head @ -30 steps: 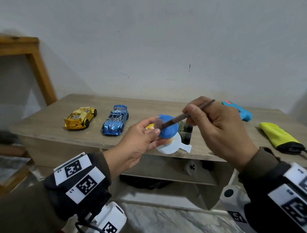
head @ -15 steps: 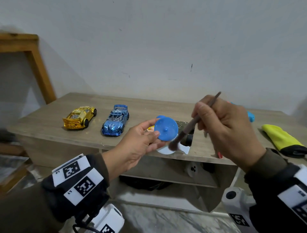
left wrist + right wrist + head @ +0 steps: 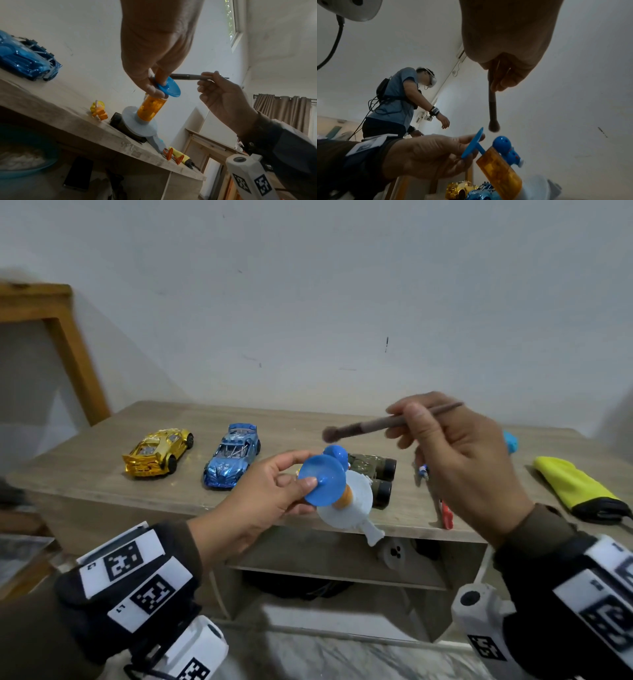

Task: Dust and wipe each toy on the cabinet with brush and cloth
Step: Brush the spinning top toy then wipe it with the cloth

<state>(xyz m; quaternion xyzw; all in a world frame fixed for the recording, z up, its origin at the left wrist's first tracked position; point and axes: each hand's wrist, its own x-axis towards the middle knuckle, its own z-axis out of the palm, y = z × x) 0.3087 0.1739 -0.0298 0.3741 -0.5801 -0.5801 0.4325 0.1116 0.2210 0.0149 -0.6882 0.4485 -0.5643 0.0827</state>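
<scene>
Pinching the rim of a blue plastic disc on a toy with an amber translucent barrel and pale round base (image 3: 346, 501), the left hand (image 3: 260, 498) holds it in the air just before the wooden cabinet (image 3: 102, 474). The right hand (image 3: 462, 460) grips a thin brown soft-tipped brush (image 3: 380, 426), its tip hovering just above the disc, apart from it. Light, stiff and probably slick, the toy looks safer gripped by the barrel.
</scene>
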